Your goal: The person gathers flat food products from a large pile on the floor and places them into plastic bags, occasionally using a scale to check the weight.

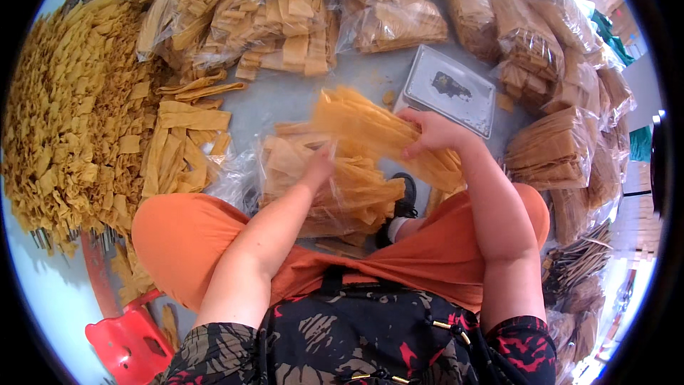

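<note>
My right hand [434, 132] is closed around a bundle of flat, yellow-brown strips [363, 120], its far end blurred by motion. The bundle is raised at a slant above a clear plastic bag [274, 203] that stands between my legs. More of the same strips [360, 185] fill that bag and fan out toward my right foot. At the bag's upper edge my left hand [320, 165] grips the plastic; its fingertips are partly hidden and slightly blurred.
A square metal pan [456, 93] with a dark patch lies ahead. Filled plastic bags [399, 25] line the far side and the right [552, 146]. A tall heap of strips [78, 121] rises on the left, above a red plastic stool [128, 346]. Loose strips [182, 146] lie beside the heap.
</note>
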A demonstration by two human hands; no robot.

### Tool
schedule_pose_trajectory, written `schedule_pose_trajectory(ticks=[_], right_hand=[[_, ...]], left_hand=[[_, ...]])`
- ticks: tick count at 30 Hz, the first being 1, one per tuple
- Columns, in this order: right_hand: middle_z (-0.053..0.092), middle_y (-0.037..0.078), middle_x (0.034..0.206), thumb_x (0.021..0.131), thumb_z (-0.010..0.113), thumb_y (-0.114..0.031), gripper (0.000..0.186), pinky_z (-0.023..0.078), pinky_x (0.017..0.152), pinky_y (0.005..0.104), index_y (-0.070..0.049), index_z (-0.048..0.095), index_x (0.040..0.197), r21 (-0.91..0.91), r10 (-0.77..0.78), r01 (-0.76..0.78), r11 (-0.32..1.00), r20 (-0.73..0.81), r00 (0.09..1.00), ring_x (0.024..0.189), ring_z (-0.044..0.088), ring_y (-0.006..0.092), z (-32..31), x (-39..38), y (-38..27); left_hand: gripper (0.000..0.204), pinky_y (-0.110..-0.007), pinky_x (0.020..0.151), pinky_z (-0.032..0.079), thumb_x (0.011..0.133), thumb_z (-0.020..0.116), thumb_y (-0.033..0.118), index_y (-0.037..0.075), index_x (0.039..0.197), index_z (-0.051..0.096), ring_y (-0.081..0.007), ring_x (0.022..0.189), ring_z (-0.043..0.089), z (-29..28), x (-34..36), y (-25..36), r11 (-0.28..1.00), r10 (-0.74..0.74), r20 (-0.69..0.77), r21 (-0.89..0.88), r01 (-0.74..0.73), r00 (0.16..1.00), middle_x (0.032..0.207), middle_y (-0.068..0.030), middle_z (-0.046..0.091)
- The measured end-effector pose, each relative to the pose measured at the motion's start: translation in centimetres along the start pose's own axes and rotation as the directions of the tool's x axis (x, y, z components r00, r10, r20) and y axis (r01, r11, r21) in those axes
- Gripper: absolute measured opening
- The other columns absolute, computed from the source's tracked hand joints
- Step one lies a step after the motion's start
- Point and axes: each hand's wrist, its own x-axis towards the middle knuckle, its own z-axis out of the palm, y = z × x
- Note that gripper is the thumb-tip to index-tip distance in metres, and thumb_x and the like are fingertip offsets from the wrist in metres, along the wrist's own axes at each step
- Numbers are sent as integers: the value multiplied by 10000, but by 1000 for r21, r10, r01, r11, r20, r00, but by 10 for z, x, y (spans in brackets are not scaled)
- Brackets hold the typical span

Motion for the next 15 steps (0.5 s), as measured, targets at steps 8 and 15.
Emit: schedule_pose_trajectory(ticks=[8,15], right_hand=[[568,156,1256,612,841,-277,878,413,962,357,-135,433,1376,-171,127,-58,984,427,895,1168,531,279,35,25,28],[569,141,1261,616,842,-256,849,419,960,359,-119,456,1360,-267,203,-111,957,346,916,1162,533,255,41,39,38]], left_hand=[[210,-336,711,519,886,592,280,155,1055,600,-162,814,629,-22,3,-66,262,-274,288,-896,359,918,920,-33,647],[418,-289,678,507,788,723,386,101,1063,590,-147,782,598,-24,-9,-46,948,-200,-35,-261,184,979,931,-44,635]])
